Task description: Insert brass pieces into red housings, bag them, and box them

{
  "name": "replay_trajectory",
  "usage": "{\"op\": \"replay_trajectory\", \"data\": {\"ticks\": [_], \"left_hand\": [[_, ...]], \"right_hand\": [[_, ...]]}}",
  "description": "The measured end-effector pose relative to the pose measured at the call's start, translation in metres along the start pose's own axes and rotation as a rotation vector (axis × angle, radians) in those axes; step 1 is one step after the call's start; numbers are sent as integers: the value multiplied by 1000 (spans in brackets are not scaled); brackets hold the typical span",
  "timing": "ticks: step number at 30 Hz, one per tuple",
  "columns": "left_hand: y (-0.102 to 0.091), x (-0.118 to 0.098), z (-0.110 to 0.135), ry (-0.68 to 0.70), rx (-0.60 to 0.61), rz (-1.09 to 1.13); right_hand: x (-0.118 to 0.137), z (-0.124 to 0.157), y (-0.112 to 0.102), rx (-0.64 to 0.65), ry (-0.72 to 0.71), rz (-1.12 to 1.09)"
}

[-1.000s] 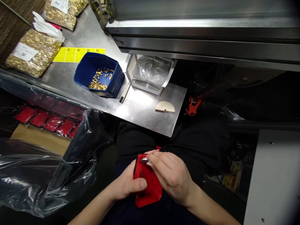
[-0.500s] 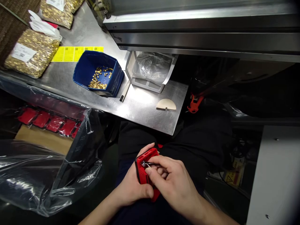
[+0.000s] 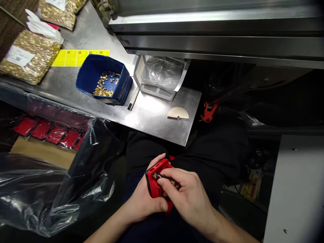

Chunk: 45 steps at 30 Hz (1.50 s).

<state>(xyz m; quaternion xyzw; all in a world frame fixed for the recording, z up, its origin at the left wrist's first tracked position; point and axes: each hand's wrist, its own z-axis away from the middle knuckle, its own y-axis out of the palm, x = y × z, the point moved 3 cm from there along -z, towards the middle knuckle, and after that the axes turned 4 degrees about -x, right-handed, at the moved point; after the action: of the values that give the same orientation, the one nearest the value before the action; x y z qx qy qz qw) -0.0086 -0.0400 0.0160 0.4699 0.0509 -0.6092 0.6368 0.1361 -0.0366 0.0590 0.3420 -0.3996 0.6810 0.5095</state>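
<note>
Above my lap, my left hand is wrapped round a red plastic part with black edging, its thumb across the near side. My right hand pinches a slim dark tool with a shiny metal tip between thumb and forefinger. That tip sits at the upper inside corner of the red part; whether it grips anything there I cannot tell. My right fingers cover much of the tool and the part's right side.
A blue bin with small brass pieces stands on the metal table. Near it are a grey tray with clear plastic and a wooden half-disc. At left, a plastic-lined box contains red parts.
The view has shifted slightly, so the surroundings sit a little further left. Both hands keep their hold, with the tool's tip still at the red part's corner.
</note>
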Motion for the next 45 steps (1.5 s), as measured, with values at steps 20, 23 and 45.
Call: {"op": "replay_trajectory", "data": {"ticks": [20,23,45], "left_hand": [[-8,-13,-7,-27,-70,-492],[-7,-14,-9,-28,-118,-520],[-29,1,-49,70,-373,-429]], "right_hand": [[-79,-127,-33,-410,-297,800],[-67,-104,-38,-335,-280,584],[-52,-6,-15,320,-165,111]]}}
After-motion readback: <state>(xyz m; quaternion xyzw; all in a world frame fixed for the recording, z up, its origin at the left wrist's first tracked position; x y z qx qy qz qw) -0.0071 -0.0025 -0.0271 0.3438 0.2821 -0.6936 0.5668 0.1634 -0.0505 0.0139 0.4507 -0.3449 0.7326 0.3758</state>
